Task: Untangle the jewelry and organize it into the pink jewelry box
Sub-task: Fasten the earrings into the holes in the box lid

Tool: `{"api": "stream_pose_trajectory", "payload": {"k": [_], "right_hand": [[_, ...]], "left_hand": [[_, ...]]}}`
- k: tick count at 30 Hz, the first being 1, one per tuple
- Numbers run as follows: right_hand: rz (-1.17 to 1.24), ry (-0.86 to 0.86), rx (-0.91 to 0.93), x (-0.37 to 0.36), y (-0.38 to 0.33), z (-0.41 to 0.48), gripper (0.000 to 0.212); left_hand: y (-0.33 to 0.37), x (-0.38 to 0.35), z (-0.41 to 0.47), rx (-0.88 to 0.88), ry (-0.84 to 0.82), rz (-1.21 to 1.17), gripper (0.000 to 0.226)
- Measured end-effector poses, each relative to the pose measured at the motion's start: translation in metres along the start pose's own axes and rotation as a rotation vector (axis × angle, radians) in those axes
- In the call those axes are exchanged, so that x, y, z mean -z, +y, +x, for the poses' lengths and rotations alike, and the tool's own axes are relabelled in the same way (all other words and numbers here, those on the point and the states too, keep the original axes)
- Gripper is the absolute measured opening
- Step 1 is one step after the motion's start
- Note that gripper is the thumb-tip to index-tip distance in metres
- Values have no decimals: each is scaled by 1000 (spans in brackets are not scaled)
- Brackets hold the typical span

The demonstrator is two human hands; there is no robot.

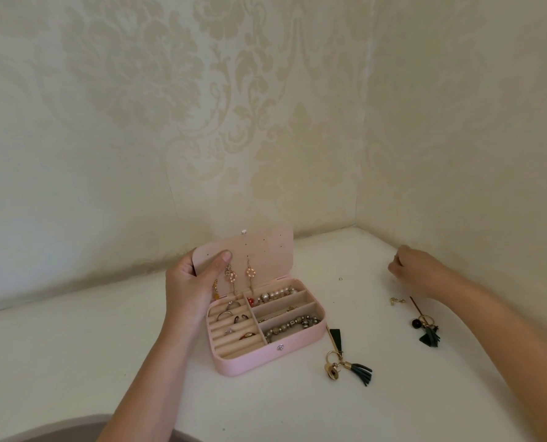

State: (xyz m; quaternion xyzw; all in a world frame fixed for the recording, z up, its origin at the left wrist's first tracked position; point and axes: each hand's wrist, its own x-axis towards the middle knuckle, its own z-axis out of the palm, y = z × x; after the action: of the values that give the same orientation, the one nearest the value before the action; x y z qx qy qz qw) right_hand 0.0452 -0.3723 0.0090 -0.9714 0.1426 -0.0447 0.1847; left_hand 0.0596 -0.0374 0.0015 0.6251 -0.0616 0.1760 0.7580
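The pink jewelry box [249, 362] stands open on the white table. My left hand [192, 282] grips the left edge of its raised lid [265, 250], thumb on the inside. Pearl-and-gold earrings [250, 274] hang from the lid. Rings [230, 317] sit in the left slots and beaded bracelets [292, 323] fill the right compartments. My right hand [415, 266] is curled near the far right wall, fingertips down on the table; what it pinches is too small to see. A small gold chain piece [397, 300] lies just below it.
Two tassel earrings lie on the table: one with a gold ring and dark green tassel [345, 365] right of the box, another [426, 328] under my right forearm. A tiny stud [340, 278] lies behind the box. Wallpapered walls close the corner behind and to the right.
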Motion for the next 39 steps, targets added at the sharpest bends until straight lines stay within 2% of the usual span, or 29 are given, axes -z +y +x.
{"api": "stream_pose_trajectory", "payload": {"k": [3, 11, 18, 20, 23, 25, 31, 39], "right_hand": [[-23, -32, 22, 2, 1, -3, 25], [90, -29, 39, 7, 1, -5, 22], [15, 7, 86, 11, 6, -3, 41], [57, -93, 158, 23, 6, -10, 35], [145, -290, 251, 40, 2, -26, 9], [112, -338, 285, 40, -1, -29, 8], [-30, -326, 295, 28, -8, -26, 11], [42, -277, 323, 30, -4, -27, 12]], "left_hand": [[2, -2, -1, -27, 0, 28, 7], [1, -1, 0, -17, 22, 48, 9], [3, -2, -2, -30, 13, 56, 5], [3, -3, -3, -37, 8, 57, 5], [3, -3, -2, -34, 17, 57, 4], [3, -3, -1, -35, 23, 65, 4], [3, -1, -1, 4, 15, 45, 10], [5, -4, -4, -14, 34, 44, 3]]}}
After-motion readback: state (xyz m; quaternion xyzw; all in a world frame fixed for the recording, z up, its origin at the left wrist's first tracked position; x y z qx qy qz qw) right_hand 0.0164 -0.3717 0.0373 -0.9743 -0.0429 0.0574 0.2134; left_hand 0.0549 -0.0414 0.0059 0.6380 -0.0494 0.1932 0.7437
